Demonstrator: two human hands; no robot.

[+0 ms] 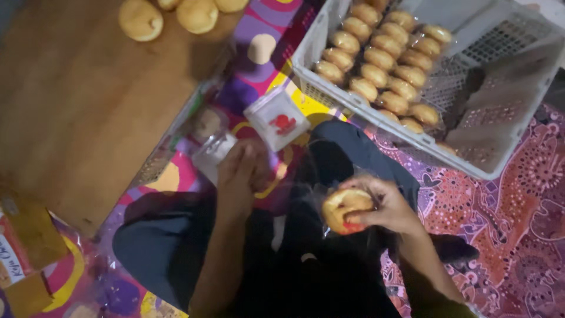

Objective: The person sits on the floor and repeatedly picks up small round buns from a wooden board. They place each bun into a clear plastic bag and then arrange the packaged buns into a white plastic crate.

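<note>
Beside the part-filled white crate, right hand grips a wrapped bun, left hand pinches a clear wrapper; loose buns remain unwrapped.

A patterned floor mat in purple, pink and yellow carries everything. A white plastic crate of buns sits on it. Just left of the crate stands a low wooden board, with a small clear packet lying between them.
</note>
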